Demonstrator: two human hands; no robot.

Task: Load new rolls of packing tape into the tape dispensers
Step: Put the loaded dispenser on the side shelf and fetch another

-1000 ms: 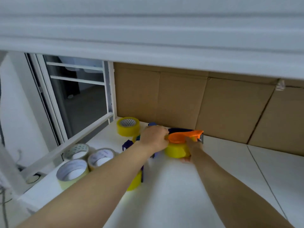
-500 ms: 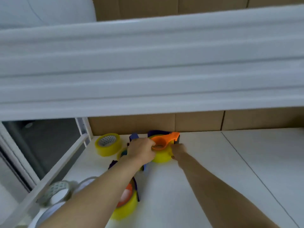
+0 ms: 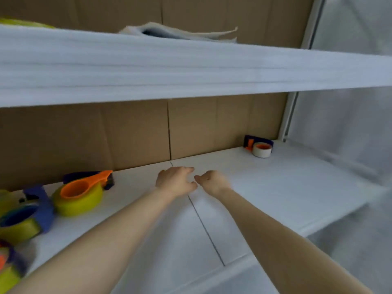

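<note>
Both hands are held out over the middle of the white shelf [image 3: 297,187], side by side and nearly touching at the thumbs. The left hand [image 3: 175,180] holds nothing, its fingers loosely curled and spread. The right hand [image 3: 212,182] likewise holds nothing, fingers relaxed and bent downward; contact with the shelf cannot be determined. An orange dispenser [image 3: 84,184] lies on the shelf to the left, well apart from the hands, with a yellow roll [image 3: 78,205] seated in it. Further left lies a blue dispenser [image 3: 40,209], also carrying yellow tape. A third unit [image 3: 8,264] at the lower left corner is too blurred to describe. A far dispenser [image 3: 257,142] sits at the right rear corner of the shelf, against the cardboard [image 3: 127,134] backing, with a white roll [image 3: 262,150] on it. A seam [image 3: 203,223] runs across the shelf below the hands. An upper shelf [image 3: 191,71] spans the view, with pale sheets [image 3: 180,32] lying on top.
</note>
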